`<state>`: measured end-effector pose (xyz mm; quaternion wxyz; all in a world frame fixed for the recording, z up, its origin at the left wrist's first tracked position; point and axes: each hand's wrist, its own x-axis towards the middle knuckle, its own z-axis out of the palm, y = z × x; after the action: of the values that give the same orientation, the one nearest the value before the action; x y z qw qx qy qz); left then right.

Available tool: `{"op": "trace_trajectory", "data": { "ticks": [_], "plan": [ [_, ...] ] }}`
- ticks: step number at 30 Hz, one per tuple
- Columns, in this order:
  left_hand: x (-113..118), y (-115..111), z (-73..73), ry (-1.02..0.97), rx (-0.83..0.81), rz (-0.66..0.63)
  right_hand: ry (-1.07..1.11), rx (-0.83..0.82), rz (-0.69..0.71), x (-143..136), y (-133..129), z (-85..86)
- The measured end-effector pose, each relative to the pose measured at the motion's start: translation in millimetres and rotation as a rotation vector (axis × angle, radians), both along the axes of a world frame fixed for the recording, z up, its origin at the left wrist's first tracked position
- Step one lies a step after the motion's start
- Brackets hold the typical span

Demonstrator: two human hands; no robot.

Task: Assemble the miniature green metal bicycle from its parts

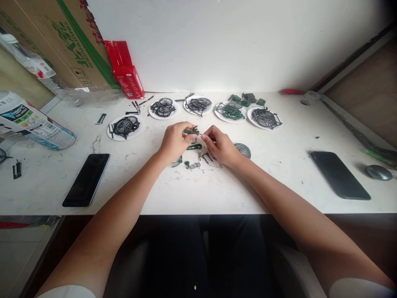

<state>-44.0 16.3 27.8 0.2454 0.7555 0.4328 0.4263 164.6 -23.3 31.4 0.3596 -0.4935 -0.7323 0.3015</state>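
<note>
My left hand point(178, 140) is closed on a small green part point(192, 131) above the middle of the white table. Close on its right, my right hand point(218, 143) pinches at the thin end of something by that part; what its fingertips hold is too small to name. Beneath both hands lie loose green and metal pieces, among them a green chain-guard-like piece point(194, 147) and a small grey rack-like piece point(194, 166). A green-rimmed spoked wheel point(243, 150) lies flat beside my right wrist.
Paper plates with black model bicycle parts point(125, 125) and green ones point(230, 111) line the back. Phones point(86, 180) point(340, 175) flank my forearms. A mouse point(379, 172) is far right; a bottle point(34, 120) and red box point(128, 78) stand left.
</note>
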Motion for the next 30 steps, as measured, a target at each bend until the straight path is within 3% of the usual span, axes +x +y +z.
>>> {"op": "trace_trajectory", "data": {
  "ticks": [6, 18, 26, 30],
  "plan": [
    [-0.2, -2.8, 5.0, -0.030, 0.018, -0.001, 0.027, 0.082, -0.034, 5.2, 5.1, -1.2],
    [-1.4, -4.3, 8.1, -0.104, -0.002, -0.042, 0.053, -0.042, -0.010, 0.5, -0.4, 2.0],
    [3.4, -4.6, 2.8, -0.131, -0.006, -0.057, 0.066, 0.048, -0.103, -1.0, 0.9, -0.8],
    [3.2, -2.3, -0.5, -0.133, -0.013, -0.046, 0.081, 0.043, -0.060, 2.7, 4.5, -0.5]
  ]
}}
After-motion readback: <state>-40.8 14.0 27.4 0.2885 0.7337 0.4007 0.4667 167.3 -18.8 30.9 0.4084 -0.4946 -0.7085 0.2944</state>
